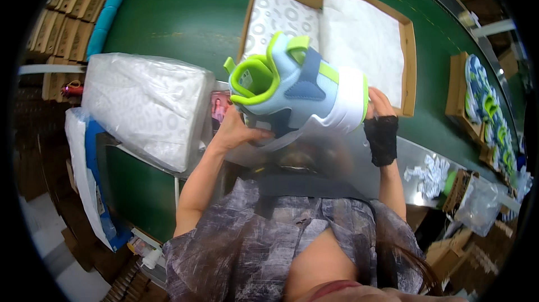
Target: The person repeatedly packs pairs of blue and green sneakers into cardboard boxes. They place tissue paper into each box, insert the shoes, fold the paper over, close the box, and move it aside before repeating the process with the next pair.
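Note:
A light blue sneaker (269, 85) with lime green collar, navy patches and a white band round the toe is held up in front of me. My left hand (238, 130) grips it at the heel, thumb along the lower side. At the toe end, my right hand (383, 119), in a black fingerless covering, has its fingers against the shoe's edge; part of them is hidden behind it. Beyond the sneaker lies an open cardboard box (411, 60), overlapped by the shoe. Inside it are white tissue paper (365, 43) and a sheet of grey-patterned paper (283, 18).
A plastic-wrapped stack of patterned paper (143, 111) stands to the left on the green table (185, 10). Crumpled white paper (429, 175) lies on the metal edge at right. More sneakers (487, 108) sit in a box at far right. Stacked cardboard (70, 15) fills the far left.

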Demonstrator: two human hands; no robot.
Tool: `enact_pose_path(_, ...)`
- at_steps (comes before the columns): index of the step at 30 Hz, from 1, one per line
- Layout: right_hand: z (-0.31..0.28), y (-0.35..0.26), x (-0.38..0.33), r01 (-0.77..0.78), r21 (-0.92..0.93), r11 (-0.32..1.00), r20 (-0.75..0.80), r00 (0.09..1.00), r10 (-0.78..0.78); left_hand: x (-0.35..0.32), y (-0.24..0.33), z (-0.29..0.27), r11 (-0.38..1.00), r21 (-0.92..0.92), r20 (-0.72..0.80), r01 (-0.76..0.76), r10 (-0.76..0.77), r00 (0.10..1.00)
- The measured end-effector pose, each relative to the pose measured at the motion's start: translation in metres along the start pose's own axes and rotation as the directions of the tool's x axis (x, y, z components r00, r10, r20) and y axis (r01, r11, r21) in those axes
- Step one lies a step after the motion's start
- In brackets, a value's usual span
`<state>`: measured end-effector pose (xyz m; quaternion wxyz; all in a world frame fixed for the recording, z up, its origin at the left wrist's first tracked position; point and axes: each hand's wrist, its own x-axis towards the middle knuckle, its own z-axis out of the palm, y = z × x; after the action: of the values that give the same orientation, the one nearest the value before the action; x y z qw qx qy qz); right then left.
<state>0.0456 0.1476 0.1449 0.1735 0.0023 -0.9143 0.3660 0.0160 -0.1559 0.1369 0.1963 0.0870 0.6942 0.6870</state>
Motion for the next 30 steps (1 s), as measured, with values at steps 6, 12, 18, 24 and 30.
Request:
enact_pose_path(6,0.05,0.061,0.016,0.143,-0.575,0.806,0.261,0.965,0.015,0.036,0.022,-0.02,0.991,-0.133,-0.143,-0.015,-0.004,0.99)
enact_pose_path(12,0.029,0.065,0.002,0.02,-0.315,0.949,0.279,0.958,0.072,0.136,0.018,-0.003,0.963,-0.27,-0.268,-0.011,-0.064,0.961)
enact_pose_path(18,0.016,0.017,-0.041,0.144,0.016,0.989,0.076,0.987,-0.145,0.22,-0.087,0.033,0.935,0.034,-0.241,0.352,-0.334,0.911)
enact_pose_path(24,0.045,0.071,-0.081,-0.705,0.67,0.232,0.501,0.66,0.56,0.216,-0.048,0.071,0.736,0.458,-0.154,0.498,-0.486,0.86)
enact_pose_path(30,0.038,0.077,-0.016,-0.526,0.85,-0.029,0.275,0.397,0.876,0.188,-0.066,0.138,0.745,0.64,-0.191,0.19,-0.085,0.978)
